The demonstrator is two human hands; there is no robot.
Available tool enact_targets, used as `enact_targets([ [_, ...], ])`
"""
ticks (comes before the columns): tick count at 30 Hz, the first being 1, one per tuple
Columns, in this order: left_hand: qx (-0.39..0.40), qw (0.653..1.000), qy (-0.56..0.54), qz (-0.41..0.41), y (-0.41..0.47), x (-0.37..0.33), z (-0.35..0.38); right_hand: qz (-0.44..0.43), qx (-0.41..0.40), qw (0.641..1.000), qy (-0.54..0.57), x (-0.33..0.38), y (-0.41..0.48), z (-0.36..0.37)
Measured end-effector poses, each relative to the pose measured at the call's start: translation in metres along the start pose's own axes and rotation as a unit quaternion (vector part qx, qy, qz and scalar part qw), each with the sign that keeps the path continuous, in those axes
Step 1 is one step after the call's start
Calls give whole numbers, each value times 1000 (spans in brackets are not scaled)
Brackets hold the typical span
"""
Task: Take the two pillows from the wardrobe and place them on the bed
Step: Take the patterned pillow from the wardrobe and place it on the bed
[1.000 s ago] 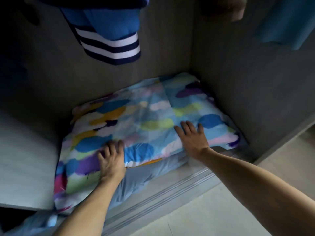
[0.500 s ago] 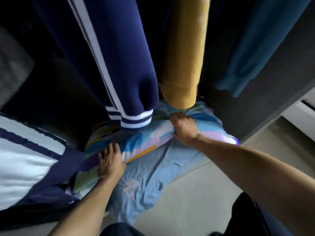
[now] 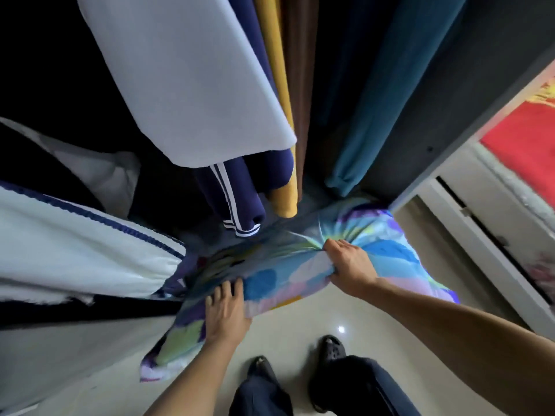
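A pillow (image 3: 387, 253) in a cover with blue, yellow, pink and purple patches hangs in the air at the wardrobe opening, above the pale floor. My right hand (image 3: 350, 267) is clenched on a bunched fold of its cover near the middle. My left hand (image 3: 226, 310) grips its lower left edge, thumb under and fingers on top. The pillow's far edge lies in shadow under the hanging clothes. A second pillow does not show in this view.
Hanging clothes fill the wardrobe: a grey garment (image 3: 192, 85), navy trousers with white stripes (image 3: 237, 202), a mustard one (image 3: 285, 187), a teal one (image 3: 375, 115). The wardrobe's side wall (image 3: 444, 139) stands right. A red cloth (image 3: 522, 136) lies far right. My feet (image 3: 330, 349) stand on the floor.
Both hands went from flat on the pillow to gripping it, then lifted it up and out of the wardrobe toward me. My view rose, and the light blue bedding beneath dropped out of sight.
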State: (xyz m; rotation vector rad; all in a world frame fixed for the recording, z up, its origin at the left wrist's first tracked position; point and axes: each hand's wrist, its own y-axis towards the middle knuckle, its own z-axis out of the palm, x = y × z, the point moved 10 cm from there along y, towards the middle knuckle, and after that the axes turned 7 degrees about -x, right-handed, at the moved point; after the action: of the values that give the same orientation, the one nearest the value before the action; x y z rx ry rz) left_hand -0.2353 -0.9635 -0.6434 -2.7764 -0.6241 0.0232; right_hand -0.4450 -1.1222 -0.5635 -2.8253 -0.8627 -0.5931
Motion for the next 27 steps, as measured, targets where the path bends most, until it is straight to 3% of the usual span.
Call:
enact_targets([
  [7,15,993,-50,105,-91,-44,-43,-58,56,995,-62,23,-77,-74],
  [10,35,992,-67,97,-105,-49,-67,-45,29,993,-105,24,-97,-108],
  [19,23,977,-30,211,-141,-93,-143,9,-50,990,-130,18,-155,-196],
  [27,23,970,8,241,-162,-137,-166,6,-47,990,-130,-17,-187,-220],
])
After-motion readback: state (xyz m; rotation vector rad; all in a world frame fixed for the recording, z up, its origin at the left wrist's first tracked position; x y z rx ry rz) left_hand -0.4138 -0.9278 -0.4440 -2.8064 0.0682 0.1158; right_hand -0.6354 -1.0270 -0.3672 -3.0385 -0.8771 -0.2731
